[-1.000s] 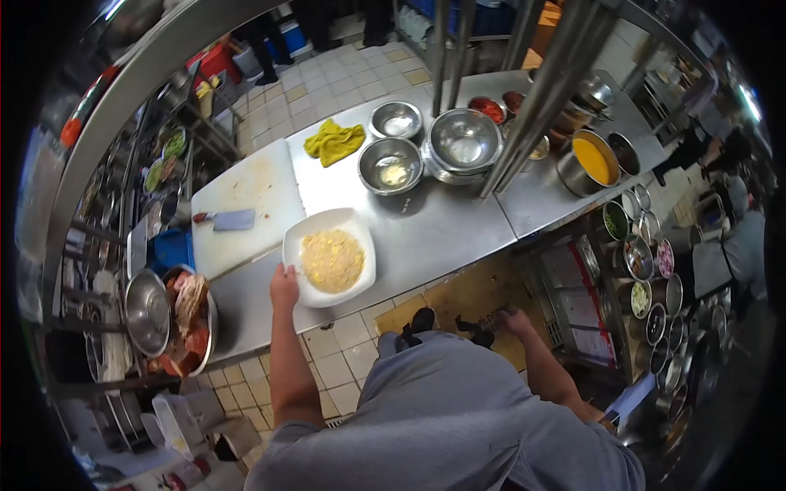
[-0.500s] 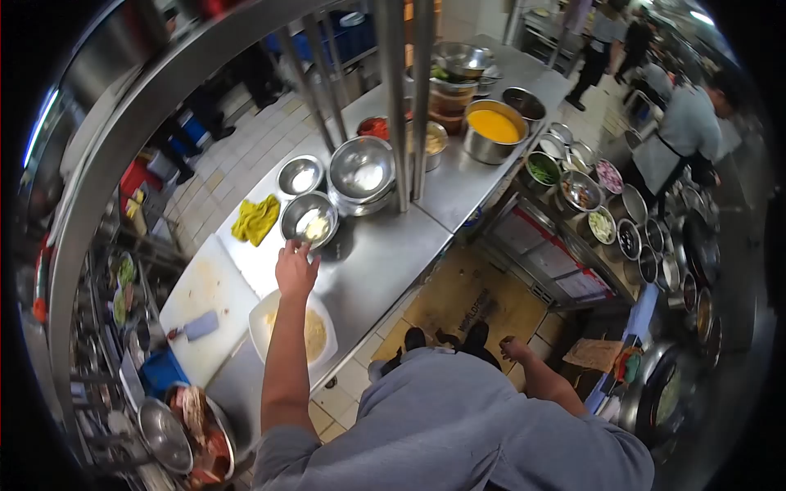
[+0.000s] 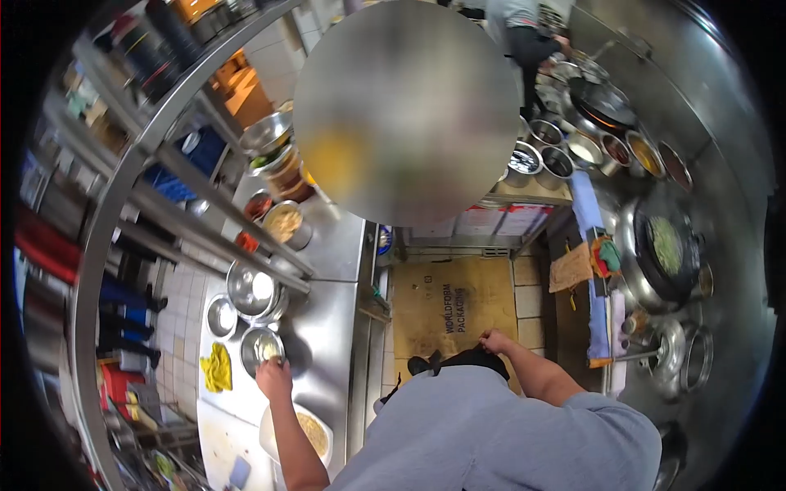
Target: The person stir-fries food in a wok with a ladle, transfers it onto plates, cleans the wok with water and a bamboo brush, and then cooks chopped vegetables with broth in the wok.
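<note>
My left hand [image 3: 274, 379] is at the near rim of a small metal bowl [image 3: 247, 358] that holds some pale food. Its fingers are drawn together, with the tips over the rim; whether they pinch anything is hidden. Just below it stands a white square dish [image 3: 268, 434] with a beige, crumbly food, partly behind my forearm. Close to my waist, my right hand [image 3: 493, 341] is closed in front of the black apron [image 3: 471, 358]. What it holds, if anything, is too small to make out.
Bigger metal bowls [image 3: 252, 288] and a yellow cloth [image 3: 216, 367] lie on the steel counter [image 3: 327, 315]. A white cutting board [image 3: 221, 438] is lower left. Woks [image 3: 667, 245] line the right side. A blurred round patch hides the top middle; a co-worker [image 3: 524, 37] stands beside it.
The view has turned to the right, shifting the counter leftward. My left hand stays at the small bowl, its fingers now closer together. My right hand has come in nearer to the apron.
</note>
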The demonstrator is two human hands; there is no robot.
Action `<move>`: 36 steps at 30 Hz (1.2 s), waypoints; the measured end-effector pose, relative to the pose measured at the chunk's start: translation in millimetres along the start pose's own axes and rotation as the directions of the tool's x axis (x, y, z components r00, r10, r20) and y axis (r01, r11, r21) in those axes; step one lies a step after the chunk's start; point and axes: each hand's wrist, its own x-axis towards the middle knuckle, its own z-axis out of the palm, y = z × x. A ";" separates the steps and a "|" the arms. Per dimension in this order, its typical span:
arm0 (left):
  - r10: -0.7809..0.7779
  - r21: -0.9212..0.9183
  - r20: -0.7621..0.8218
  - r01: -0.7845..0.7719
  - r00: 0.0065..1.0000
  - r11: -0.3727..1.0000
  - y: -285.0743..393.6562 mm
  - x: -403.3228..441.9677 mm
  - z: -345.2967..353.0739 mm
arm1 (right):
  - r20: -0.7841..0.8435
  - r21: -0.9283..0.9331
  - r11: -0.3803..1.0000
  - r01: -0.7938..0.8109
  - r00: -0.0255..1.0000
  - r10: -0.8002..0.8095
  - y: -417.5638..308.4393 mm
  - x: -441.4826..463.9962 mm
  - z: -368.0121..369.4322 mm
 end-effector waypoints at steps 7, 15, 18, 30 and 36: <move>0.082 -0.100 0.048 -0.077 0.995 0.992 54.1 -7.8 -12.3 | -0.059 -0.129 0.990 -0.052 0.997 0.044 28.4 -14.1 -18.1; 0.012 -0.146 -0.169 -0.037 0.985 0.989 102.5 17.5 -33.4 | -0.137 0.219 0.967 -0.127 0.978 0.159 62.7 -15.2 -27.3; 0.090 -0.296 -0.158 -0.134 0.983 0.946 185.5 24.3 -79.4 | -0.077 0.293 0.948 -0.122 0.986 0.150 79.7 -22.7 -46.5; 0.826 -0.658 0.184 -0.558 0.533 0.506 458.0 -3.8 -57.5 | -0.229 0.936 -0.183 0.299 0.917 0.326 123.9 13.1 -251.8; 0.886 -0.930 0.344 -0.022 0.310 0.368 600.2 -37.7 47.3 | -0.385 0.891 -0.194 0.410 0.910 0.155 21.9 -52.6 -220.9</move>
